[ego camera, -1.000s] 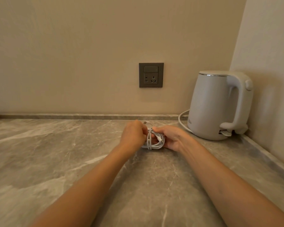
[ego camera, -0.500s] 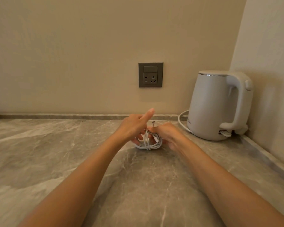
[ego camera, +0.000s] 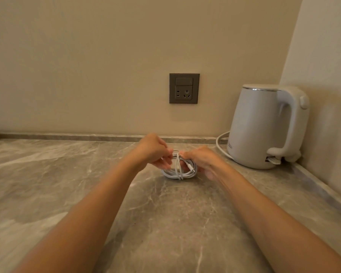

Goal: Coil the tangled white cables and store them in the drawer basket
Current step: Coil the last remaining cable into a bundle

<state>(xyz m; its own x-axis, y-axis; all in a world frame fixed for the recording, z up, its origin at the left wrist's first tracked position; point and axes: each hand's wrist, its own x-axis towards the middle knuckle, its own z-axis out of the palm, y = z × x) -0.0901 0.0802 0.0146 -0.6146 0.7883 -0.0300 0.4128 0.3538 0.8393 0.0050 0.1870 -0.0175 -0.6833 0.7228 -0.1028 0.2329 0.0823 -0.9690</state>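
Left hand [ego camera: 153, 150] finger, raised before, now pinches coil [ego camera: 178, 173]; right hand [ego camera: 202, 159] grips coil's right side on counter [ego camera: 165, 217].

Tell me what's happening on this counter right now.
A person is bundling a white cable low over the grey stone counter. The right hand holds the coiled loops while the left hand pinches a strand wrapped across the middle of the bundle. A white kettle stands to the right by the wall. No drawer or basket is in view, so the cable is not yet stored.
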